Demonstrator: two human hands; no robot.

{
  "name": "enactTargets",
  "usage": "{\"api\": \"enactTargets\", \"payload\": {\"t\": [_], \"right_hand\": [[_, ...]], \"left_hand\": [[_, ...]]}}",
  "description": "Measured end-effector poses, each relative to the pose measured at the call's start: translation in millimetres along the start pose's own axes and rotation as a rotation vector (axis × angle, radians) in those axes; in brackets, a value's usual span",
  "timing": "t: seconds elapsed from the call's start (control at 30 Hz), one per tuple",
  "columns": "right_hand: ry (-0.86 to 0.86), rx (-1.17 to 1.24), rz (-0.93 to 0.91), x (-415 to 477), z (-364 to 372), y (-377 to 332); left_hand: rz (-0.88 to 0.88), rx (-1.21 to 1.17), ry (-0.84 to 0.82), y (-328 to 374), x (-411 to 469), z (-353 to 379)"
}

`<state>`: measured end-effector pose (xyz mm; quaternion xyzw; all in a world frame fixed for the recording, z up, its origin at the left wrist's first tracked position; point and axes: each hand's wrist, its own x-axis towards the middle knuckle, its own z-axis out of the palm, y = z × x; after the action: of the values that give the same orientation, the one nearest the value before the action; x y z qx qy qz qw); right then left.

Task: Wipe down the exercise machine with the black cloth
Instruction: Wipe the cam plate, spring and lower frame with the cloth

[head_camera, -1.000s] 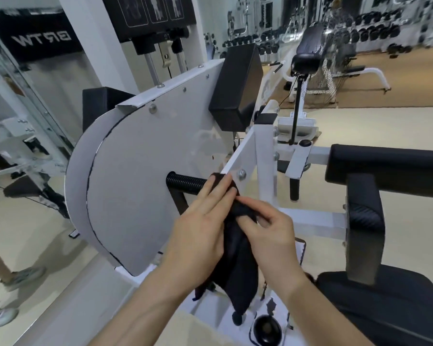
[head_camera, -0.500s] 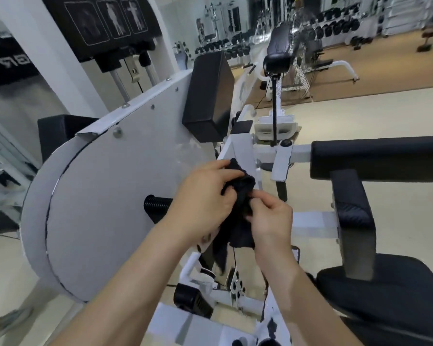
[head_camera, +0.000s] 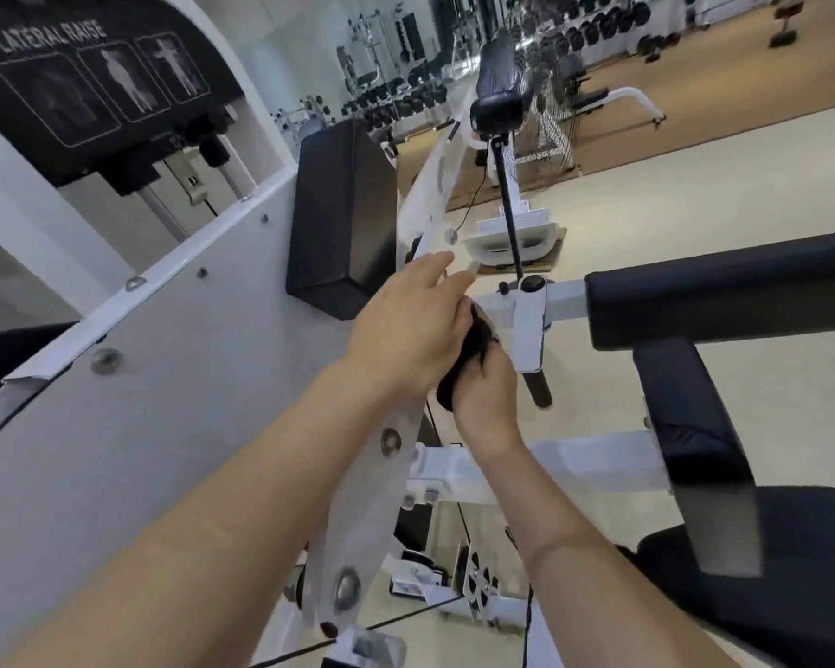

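Now, right hand (head_camera: 484,395) fingers clamped the bunched black cloth (head_camera: 467,350) beside the white metal machine frame (head_camera: 530,330); left hand (head_camera: 406,325) fingers lay straight, together, over it.

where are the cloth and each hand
cloth (head_camera: 468,354): head view, bunched middle between the hands
left hand (head_camera: 406,330): head view, back of the hand
right hand (head_camera: 485,392): head view, back of the hand

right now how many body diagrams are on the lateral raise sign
3, in a row on the black sign at top left: the left diagram, dim; the middle diagram; the right diagram. None looks hidden.
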<state>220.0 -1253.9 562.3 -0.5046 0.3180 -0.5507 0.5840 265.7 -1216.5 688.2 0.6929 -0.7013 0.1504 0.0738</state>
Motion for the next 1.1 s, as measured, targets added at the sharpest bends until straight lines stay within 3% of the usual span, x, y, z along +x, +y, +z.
{"api": "enactTargets", "payload": {"t": [0.1,0.27,0.4,0.47,0.53,0.6,0.73,0.83,0.9,1.0,1.1], "right_hand": [[-0.012,0.017,0.206,29.5,-1.6,-7.8],[0.001,-0.402,0.021,-15.5,-33.1,2.1],[-0.412,-1.071,0.174,-48.9,-51.3,44.2],[-0.458,-1.217,0.243,-49.2,-50.5,51.4],[-0.406,-1.049,0.377,-45.1,-51.5,46.5],[-0.288,-0.824,0.4,-44.9,-50.4,28.3],[-0.091,-0.55,0.013,-43.1,-19.6,-34.1],[-0.134,-0.687,-0.168,-50.4,-4.6,-37.3],[-0.195,-0.808,-0.056,-57.1,-14.0,-6.4],[-0.238,-0.918,0.294,-55.5,-44.5,21.4],[-0.143,-0.625,0.333,-51.4,-55.4,14.0]], "left_hand": [[-0.015,-0.034,0.018,-6.9,10.5,6.1],[-0.045,-0.001,0.029,-10.9,15.0,12.0],[-0.047,0.06,0.038,-11.1,13.2,13.1],[-0.039,0.102,0.051,-9.7,12.1,15.6],[-0.033,0.145,0.053,-5.6,11.1,17.7],[-0.029,0.17,0.051,-3.6,10.3,18.6],[-0.008,0.072,0.061,-4.9,11.1,15.4],[-0.116,-0.107,0.03,-6.0,8.7,10.8],[-0.134,-0.113,-0.025,-6.4,2.5,9.1],[-0.165,-0.102,-0.171,-1.2,-24.6,-3.8],[-0.337,-0.289,-0.279,1.0,-72.8,-23.1]]}}
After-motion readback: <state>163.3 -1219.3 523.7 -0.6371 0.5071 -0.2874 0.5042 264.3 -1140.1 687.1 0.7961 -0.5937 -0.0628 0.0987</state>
